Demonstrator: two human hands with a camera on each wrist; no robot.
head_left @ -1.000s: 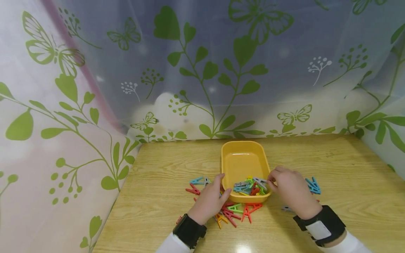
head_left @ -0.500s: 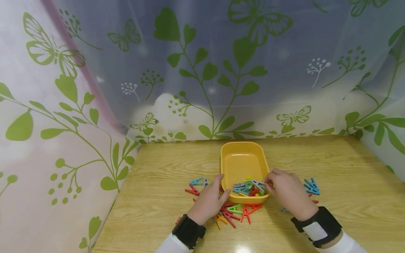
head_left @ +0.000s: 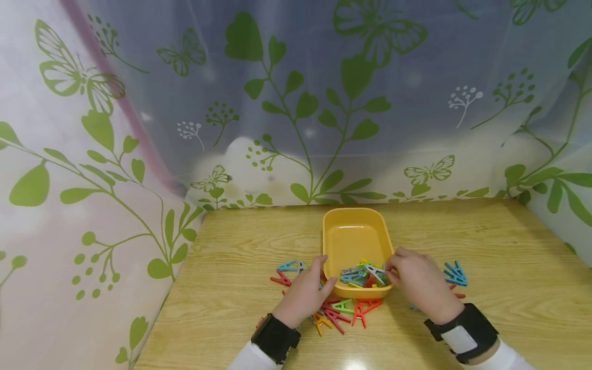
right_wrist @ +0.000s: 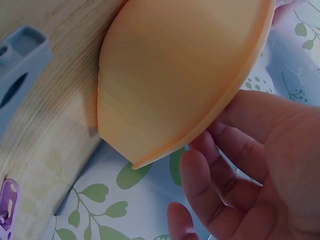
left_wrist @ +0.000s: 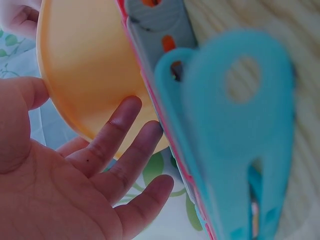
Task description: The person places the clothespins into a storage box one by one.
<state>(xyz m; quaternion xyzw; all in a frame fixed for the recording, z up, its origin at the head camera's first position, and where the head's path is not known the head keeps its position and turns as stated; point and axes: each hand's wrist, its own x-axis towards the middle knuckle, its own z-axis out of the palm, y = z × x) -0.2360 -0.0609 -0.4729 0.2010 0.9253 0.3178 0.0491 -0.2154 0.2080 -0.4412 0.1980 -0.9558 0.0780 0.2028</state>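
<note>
A yellow plastic bin stands on the wooden table, with a pile of coloured clothespins at its near end. My left hand rests against the bin's left side, thumb near the rim; the left wrist view shows its fingers loosely extended outside the wall. Over the right rim, my right hand has its thumb and forefinger together at one leg of a grey clothespin, which lies over the pile. In the right wrist view the bin wall hides these fingertips and the clothespin.
More clothespins lie scattered in front of the bin and under my left hand. Blue clothespins lie to the right, beyond my right hand. A patterned curtain hangs behind the table's back edge.
The grey clothespin has tilted and dropped lower onto the pile, its legs now spread to view. My right hand has shifted slightly left and down. The left hand stays in place.
</note>
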